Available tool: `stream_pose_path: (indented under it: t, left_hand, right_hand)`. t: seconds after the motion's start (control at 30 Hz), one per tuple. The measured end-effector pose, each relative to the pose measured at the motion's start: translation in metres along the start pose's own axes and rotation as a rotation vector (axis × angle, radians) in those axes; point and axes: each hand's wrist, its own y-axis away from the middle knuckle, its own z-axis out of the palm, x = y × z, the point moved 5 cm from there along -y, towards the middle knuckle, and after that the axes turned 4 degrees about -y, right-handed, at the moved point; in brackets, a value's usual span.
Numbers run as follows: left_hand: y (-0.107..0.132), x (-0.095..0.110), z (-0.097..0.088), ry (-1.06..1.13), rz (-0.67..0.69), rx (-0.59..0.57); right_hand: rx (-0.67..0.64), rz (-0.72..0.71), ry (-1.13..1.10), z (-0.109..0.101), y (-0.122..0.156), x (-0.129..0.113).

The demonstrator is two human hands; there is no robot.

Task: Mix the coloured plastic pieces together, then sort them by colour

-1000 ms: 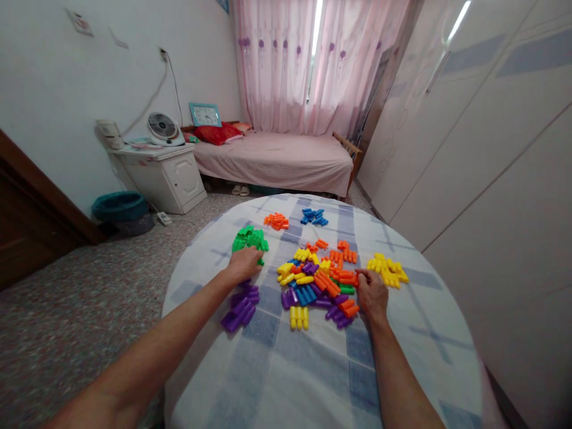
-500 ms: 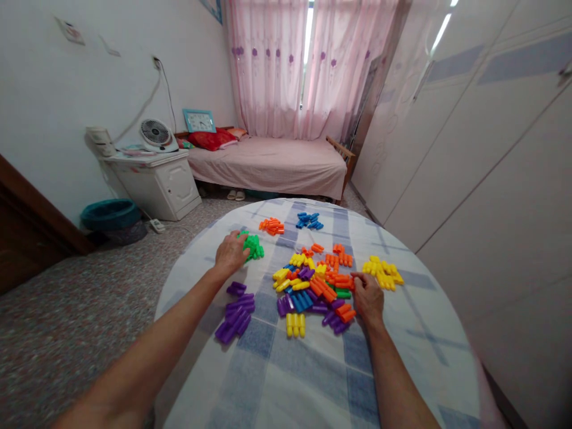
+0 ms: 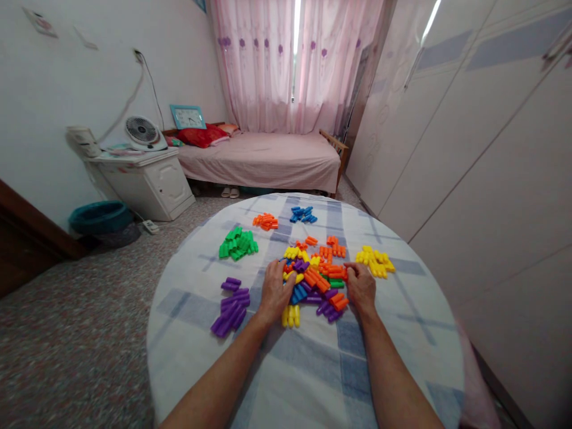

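A mixed pile of bullet-shaped plastic toy pieces (image 3: 316, 280) in orange, yellow, purple, blue and green lies mid-table. At its left edge rests my left hand (image 3: 274, 292), thumb and fingers apart over yellow and blue pieces; its fingertips partly cover them. My right hand (image 3: 361, 287) is at the pile's right side, fingers curled in at the end of an orange piece (image 3: 335, 273). Sorted by colour around the pile are green pieces (image 3: 238, 244), purple pieces (image 3: 231, 311), orange pieces (image 3: 265, 221), blue pieces (image 3: 304, 214) and yellow pieces (image 3: 375, 261).
A checked cloth covers the round table (image 3: 304, 381). Beyond it stands a bed (image 3: 263, 158) below pink curtains (image 3: 259, 71). To the left are a white cabinet (image 3: 161, 187) with a fan (image 3: 143, 132) and a bin (image 3: 102, 219); a wardrobe (image 3: 469, 149) lines the right side.
My left hand has left the green group and moved right and nearer to the mixed pile's left edge. My right hand stays beside the pile. The camera view has shifted slightly.
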Motion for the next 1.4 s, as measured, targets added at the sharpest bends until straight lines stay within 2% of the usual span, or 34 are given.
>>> stream_pose_path:
  t: [0.1, 0.2, 0.37, 0.53, 0.63, 0.8, 1.0, 1.27, 1.4]
  left_hand:
    - [-0.001, 0.006, 0.009, 0.064, -0.036, 0.085]
    - [-0.01, 0.007, 0.007, 0.108, -0.06, 0.141]
    - [-0.03, -0.008, 0.0, 0.178, -0.062, 0.218]
    - [-0.039, -0.029, 0.01, 0.364, -0.149, 0.179]
    - [-0.041, -0.032, 0.013, 0.433, -0.172, 0.153]
    - [-0.042, -0.03, 0.015, 0.513, -0.203, 0.108]
    - [-0.042, -0.033, 0.017, 0.534, -0.198, 0.113]
    - [-0.043, -0.027, 0.011, 0.468, -0.158, 0.171]
    - [-0.044, -0.028, 0.013, 0.447, -0.156, 0.172]
  right_hand:
    - [0.0, 0.006, -0.009, -0.001, 0.001, -0.002]
    - [-0.016, 0.01, -0.024, 0.0, 0.001, -0.002]
    - [-0.051, -0.006, -0.052, 0.0, 0.001, -0.001]
    - [-0.095, -0.107, 0.0, 0.002, 0.002, -0.006]
    - [-0.149, -0.114, 0.047, 0.003, 0.003, -0.008]
    - [-0.164, -0.123, 0.057, 0.0, 0.008, -0.013]
    - [-0.15, -0.111, 0.047, -0.002, 0.014, -0.016]
    - [-0.114, -0.068, -0.009, -0.004, 0.016, -0.017]
    - [-0.096, 0.002, -0.041, -0.002, 0.014, -0.013]
